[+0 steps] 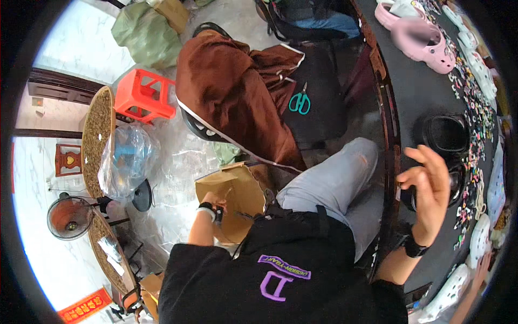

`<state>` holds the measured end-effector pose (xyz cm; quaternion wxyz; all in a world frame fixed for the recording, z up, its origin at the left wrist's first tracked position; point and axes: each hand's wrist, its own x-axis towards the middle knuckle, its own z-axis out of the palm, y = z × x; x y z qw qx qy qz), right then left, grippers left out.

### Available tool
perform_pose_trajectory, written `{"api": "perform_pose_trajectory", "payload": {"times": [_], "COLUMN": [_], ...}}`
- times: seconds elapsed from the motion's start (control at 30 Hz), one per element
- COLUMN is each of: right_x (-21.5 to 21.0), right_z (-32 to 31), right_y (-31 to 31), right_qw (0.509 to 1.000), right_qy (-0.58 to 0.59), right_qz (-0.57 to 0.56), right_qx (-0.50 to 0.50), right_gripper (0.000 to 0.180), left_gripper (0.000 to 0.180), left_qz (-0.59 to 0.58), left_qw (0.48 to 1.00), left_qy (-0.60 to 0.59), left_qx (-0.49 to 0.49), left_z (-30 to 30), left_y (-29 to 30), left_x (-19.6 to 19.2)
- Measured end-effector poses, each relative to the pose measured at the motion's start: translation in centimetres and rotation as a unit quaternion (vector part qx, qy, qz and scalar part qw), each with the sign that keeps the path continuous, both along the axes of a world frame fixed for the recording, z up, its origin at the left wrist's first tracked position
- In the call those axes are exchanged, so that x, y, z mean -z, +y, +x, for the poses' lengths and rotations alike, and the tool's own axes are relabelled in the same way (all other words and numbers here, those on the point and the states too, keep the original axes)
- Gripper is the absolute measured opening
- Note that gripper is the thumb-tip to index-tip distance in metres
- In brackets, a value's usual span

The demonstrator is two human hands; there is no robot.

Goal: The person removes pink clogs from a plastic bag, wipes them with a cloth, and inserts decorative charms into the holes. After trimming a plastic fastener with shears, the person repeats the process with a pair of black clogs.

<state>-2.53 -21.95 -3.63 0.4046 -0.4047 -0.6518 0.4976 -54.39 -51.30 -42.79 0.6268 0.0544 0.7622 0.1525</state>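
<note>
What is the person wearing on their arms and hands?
Both forearms are bare, with no gloves on either hand. The left hand has a dark strap with a pale band at the wrist. The right hand has a black watch-like band on its wrist. The short black sleeves belong to a black shirt with a purple letter shape on it.

Lots of stuff lying around tbh. Red plastic stool (144, 97) sits on the pale floor w/ a green sack (144, 33) behind it. Brown cloth (226, 92) is draped over a chair, teal scissors (299, 102) on the black seat just beside it. Clear plastic bag (127, 159) near a small fan (68, 217). Pink clogs (421, 35) at the far end of the dark table (415, 89), white clogs (477, 240) along its edge.
</note>
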Motion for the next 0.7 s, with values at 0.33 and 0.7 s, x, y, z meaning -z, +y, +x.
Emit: {"api": "perform_pose_trajectory", "payload": {"times": [0.33,0.7], "right_x": [0.0,6.7], "right_z": [14.4,20.3], "right_y": [-3.3,-2.3], "right_qw": [0.955,0.902], "right_qy": [0.1,-0.022], "right_qz": [0.136,0.054], "right_qx": [0.243,0.428], "right_gripper": [0.04,0.047], "left_gripper": [0.017,0.038], "left_qz": [0.091,0.57], "left_qw": [0.983,0.709], "left_qy": [0.002,-0.148], "left_qx": [0.159,0.387], "left_z": [-0.3,30.9], "left_y": [9.9,33.2], "left_x": [-5.9,-40.8]}}
